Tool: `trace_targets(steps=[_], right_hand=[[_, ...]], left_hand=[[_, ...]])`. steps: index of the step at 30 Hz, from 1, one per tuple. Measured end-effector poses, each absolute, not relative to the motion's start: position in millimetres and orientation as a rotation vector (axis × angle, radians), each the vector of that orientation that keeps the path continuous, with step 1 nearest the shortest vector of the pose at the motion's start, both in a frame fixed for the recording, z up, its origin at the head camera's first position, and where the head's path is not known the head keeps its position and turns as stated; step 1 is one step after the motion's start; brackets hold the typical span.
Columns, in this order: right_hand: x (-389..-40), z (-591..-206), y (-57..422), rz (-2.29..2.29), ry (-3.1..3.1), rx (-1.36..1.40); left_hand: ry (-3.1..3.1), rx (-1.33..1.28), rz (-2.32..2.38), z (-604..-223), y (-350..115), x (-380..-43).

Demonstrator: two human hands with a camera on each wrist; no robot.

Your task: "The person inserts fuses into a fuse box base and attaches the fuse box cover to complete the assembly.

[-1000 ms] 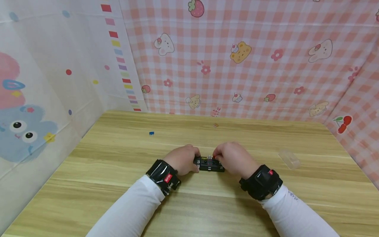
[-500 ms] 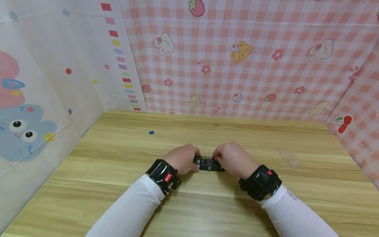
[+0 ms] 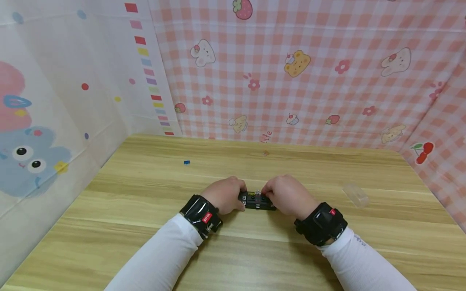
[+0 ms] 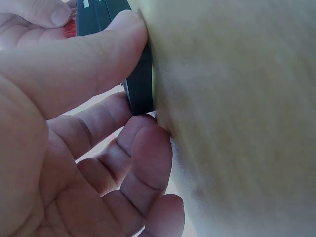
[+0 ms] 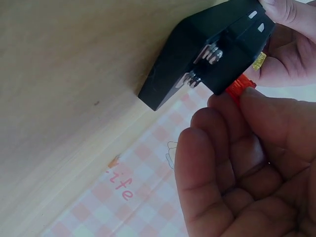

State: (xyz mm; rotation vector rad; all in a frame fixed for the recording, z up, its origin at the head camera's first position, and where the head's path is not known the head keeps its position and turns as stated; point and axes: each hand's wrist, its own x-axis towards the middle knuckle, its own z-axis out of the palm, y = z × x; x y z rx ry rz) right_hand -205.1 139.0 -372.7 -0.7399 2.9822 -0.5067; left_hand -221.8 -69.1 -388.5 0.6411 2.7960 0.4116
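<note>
A black plastic base [image 3: 257, 206] with metal screw posts lies on the table between the two hands. My left hand [image 3: 225, 196] grips its left end; in the left wrist view, thumb [image 4: 118, 42] and fingers clasp the end of the base [image 4: 141, 81]. Thumb and forefinger of my right hand [image 3: 287, 196] pinch a red ribbed knob [image 5: 240, 86] at the upper side of the base. In the right wrist view two metal screw posts [image 5: 201, 64] stand out at the near end, and the other right fingers curl beside the knob.
A small blue piece [image 3: 187, 162] lies at the back left of the wooden table [image 3: 240, 258]. Farther back is a tiny orange-brown piece [image 3: 265, 153]. A clear plastic box [image 3: 356, 195] sits to the right. Patterned cloth [image 3: 276, 93] hangs behind the table.
Both hands keep their places and holds. In the head view the red knob between the right fingertips shows less than before.
</note>
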Motion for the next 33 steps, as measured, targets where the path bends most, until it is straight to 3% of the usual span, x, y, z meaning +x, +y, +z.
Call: trace_targets(steps=[33], right_hand=[[-203.4, -377.7, 136.3, -0.443, 3.038, -0.736]], left_hand=[[2.807, 0.647, 0.393, -388.7, -68.9, -221.0]])
